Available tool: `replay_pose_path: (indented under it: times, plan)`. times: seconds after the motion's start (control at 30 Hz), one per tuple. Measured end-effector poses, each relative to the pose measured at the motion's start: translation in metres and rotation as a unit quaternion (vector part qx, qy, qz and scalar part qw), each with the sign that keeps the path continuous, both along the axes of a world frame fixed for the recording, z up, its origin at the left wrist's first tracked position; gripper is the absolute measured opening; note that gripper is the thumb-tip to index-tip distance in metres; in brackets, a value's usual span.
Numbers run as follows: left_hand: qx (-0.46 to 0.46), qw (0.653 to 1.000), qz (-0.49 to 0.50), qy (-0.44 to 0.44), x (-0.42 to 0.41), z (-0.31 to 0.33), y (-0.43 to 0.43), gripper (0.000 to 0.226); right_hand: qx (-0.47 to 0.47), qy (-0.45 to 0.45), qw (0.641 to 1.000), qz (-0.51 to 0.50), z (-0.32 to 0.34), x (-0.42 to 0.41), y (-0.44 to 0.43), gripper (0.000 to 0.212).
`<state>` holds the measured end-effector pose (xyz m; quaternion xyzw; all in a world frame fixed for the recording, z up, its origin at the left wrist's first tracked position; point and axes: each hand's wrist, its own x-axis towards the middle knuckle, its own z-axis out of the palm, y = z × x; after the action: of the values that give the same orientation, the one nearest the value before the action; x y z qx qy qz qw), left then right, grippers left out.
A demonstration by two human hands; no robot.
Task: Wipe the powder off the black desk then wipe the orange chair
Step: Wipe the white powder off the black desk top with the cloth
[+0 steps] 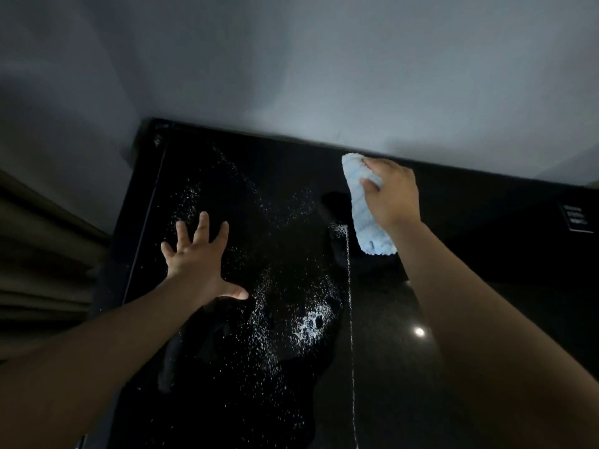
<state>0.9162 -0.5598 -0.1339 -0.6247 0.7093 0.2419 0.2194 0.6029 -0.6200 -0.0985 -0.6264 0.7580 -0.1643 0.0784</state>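
The glossy black desk [278, 163] fills the middle of the view, with its back edge against a grey wall. White powder [311, 322] lies scattered over its left and centre, thickest in a patch near the middle, and a thin straight line of it runs down the desk. My right hand [392, 192] grips a folded light blue cloth [366, 212] near the desk's back edge, right of the powder. My left hand [197, 254] is spread flat with straight fingers over the left part of the desk. The orange chair is not in view.
A grey wall [324, 76] rises behind the desk and at the left. Brownish curtain folds [39, 254] hang at the far left beside the desk's left edge. A small white-printed label [577, 218] sits at the desk's far right. A lamp's reflection [419, 332] glints on the surface.
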Motion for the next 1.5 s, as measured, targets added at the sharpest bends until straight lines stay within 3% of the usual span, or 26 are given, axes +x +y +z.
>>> replay_pose_path:
  times: [0.37, 0.57, 1.0, 1.5]
  plan:
    - [0.014, 1.000, 0.014, 0.004, -0.003, -0.005, -0.004, 0.141, 0.051, 0.068, 0.994, 0.072, -0.016, -0.005, -0.101, 0.041]
    - [0.027, 1.000, 0.012, -0.010, -0.004, -0.006, -0.007, 0.141, 0.098, 0.016, 0.992, 0.080, -0.053, -0.001, -0.120, 0.040]
    - [0.032, 0.999, 0.014, -0.019, -0.006, -0.003, -0.009, 0.143, 0.034, 0.025, 0.991, 0.130, -0.064, -0.006, -0.093, 0.036]
    - [0.025, 1.000, 0.009, 0.001, -0.004, -0.003, -0.008, 0.143, 0.040, 0.027, 0.990, 0.131, -0.057, 0.003, -0.019, 0.038]
